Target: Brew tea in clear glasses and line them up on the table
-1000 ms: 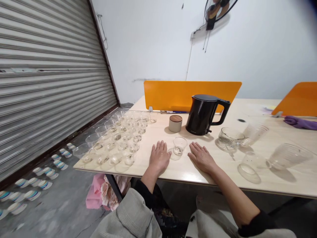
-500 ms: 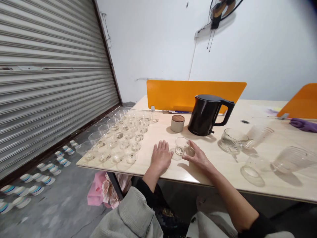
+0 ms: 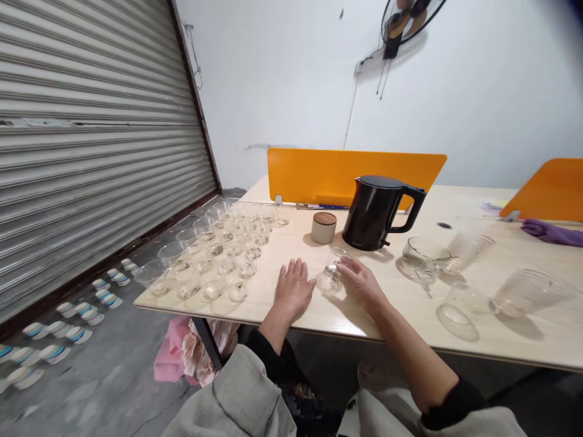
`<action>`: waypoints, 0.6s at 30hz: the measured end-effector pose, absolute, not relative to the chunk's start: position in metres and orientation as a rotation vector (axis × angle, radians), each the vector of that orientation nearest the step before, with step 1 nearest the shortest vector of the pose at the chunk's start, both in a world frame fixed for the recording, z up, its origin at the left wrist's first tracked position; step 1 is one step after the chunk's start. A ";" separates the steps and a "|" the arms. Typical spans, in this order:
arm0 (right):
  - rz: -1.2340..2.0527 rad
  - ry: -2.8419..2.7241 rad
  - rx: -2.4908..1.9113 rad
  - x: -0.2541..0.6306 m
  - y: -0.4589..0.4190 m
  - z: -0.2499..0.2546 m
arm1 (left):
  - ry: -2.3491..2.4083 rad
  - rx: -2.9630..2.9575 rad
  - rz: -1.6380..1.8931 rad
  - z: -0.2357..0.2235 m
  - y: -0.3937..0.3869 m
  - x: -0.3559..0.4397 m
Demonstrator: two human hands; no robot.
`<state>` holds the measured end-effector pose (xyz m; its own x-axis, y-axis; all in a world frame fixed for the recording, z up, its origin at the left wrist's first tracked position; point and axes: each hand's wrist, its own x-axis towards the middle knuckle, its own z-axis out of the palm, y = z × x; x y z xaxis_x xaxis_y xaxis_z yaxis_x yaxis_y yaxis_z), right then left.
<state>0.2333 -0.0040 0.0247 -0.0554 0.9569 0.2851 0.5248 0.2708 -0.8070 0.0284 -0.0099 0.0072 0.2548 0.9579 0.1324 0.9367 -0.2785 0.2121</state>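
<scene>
My left hand [image 3: 293, 288] lies flat on the table, fingers spread and holding nothing. Between my hands is a clear plastic cup [image 3: 331, 274] with small dark bits in its bottom. Fingers of my right hand [image 3: 363, 281] close around the cup's right side, and it tilts. Left of my hands, many clear cups [image 3: 238, 292] stand in close rows, several with dark bits inside. Behind the held cup are a small grey canister [image 3: 323, 230] with a wooden lid and a black electric kettle [image 3: 374, 215].
A ribbed glass bowl [image 3: 418, 255] with a utensil in it sits to the right. Stacked clear cups [image 3: 523, 295] lie on their sides there. An orange divider [image 3: 314, 176] borders the table's back. Lidded tubs [image 3: 81, 334] line the floor at left; a purple cloth [image 3: 553, 232] lies far right.
The cup has gone from upright to tilted, and my right hand has closed in around it. My left hand stays flat on the table. The view has shifted slightly.
</scene>
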 end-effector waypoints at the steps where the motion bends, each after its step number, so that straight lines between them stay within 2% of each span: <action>1: 0.704 -1.656 -1.362 0.234 -0.005 0.028 | 1.829 2.415 0.363 0.007 -0.010 0.028; 7: 1.171 -1.264 -1.221 0.231 -0.015 0.041 | 1.829 2.418 0.379 0.004 -0.009 0.028; 13: 1.165 -1.286 -1.262 0.230 -0.023 0.045 | 1.834 2.425 0.402 0.005 -0.010 0.028; 18: 1.027 -1.301 -1.183 0.233 -0.020 0.049 | 1.821 2.422 0.399 0.009 -0.012 0.028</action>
